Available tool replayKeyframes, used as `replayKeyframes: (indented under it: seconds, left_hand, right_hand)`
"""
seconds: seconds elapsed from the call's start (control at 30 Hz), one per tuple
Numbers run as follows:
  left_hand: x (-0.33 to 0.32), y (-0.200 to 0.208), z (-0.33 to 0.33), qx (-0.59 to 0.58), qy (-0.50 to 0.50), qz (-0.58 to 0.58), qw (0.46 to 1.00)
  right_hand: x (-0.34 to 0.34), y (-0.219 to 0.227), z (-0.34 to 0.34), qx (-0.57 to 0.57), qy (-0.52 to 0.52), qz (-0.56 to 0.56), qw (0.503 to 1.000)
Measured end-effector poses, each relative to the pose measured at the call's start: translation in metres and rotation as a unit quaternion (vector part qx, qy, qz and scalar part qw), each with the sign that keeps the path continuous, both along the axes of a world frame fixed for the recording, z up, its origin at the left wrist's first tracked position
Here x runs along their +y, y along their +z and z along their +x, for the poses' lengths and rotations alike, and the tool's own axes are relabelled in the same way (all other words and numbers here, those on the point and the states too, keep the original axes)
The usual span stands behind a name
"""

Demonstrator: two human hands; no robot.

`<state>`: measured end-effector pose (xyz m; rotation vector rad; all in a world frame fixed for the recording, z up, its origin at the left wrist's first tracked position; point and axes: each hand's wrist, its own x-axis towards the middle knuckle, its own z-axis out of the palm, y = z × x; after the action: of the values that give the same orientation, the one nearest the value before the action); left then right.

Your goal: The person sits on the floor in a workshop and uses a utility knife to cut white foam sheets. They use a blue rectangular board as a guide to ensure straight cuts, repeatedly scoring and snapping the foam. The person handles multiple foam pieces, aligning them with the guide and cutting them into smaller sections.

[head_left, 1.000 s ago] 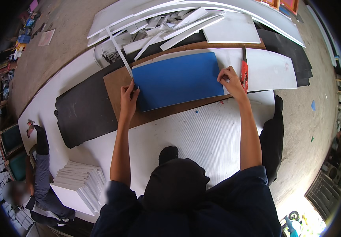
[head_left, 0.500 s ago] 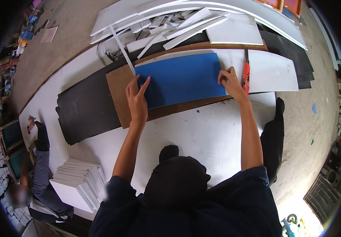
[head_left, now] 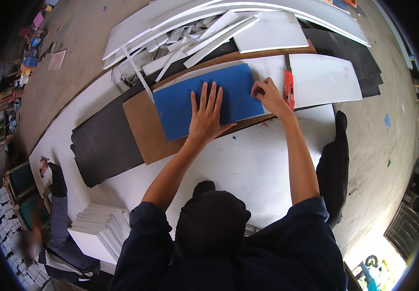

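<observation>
My left hand (head_left: pixel 206 116) lies on a blue rectangular sheet (head_left: pixel 236 92) with its fingers spread. At the sheet's right edge my right hand (head_left: pixel 269 97) is closed in a pinch; whatever is between its fingertips is too small to make out. Under the blue sheet is a white board (head_left: pixel 272 68), which shows along its upper and right sides. Both rest on a brown board (head_left: pixel 144 138). Just right of my right hand lies a red-handled tool (head_left: pixel 289 91) with a dark, narrow upper end. Beyond it is another white panel (head_left: pixel 323 80).
Black sheets (head_left: pixel 105 140) lie beneath the brown board. White offcut strips (head_left: pixel 219 36) are heaped at the far side, near long white panels (head_left: pixel 136 31). A stack of white boards (head_left: pixel 100 230) stands at the lower left, beside another person (head_left: pixel 61 223) seated there.
My left hand has moved right from the blue sheet's left edge and now lies flat on it. My right hand stays pinched at the right edge. The whole view has shifted slightly.
</observation>
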<state>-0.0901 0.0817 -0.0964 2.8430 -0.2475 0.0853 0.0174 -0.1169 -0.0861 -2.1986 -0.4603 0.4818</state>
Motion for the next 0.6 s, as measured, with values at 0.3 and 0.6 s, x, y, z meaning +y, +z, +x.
replayKeyframes:
  seconds: [0.3, 0.6]
  left_hand:
    - [-0.0026, -0.0006, 0.0015, -0.015, -0.009, 0.0, 1.0]
    - [-0.0031, -0.0018, 0.0005, -0.026, -0.001, -0.023, 0.999]
  right_hand:
    - [-0.0046, 0.0045, -0.0008, 0.003, 0.021, 0.022, 1.0]
    - [-0.0081, 0.005, -0.0011, 0.051, 0.027, 0.024, 0.998]
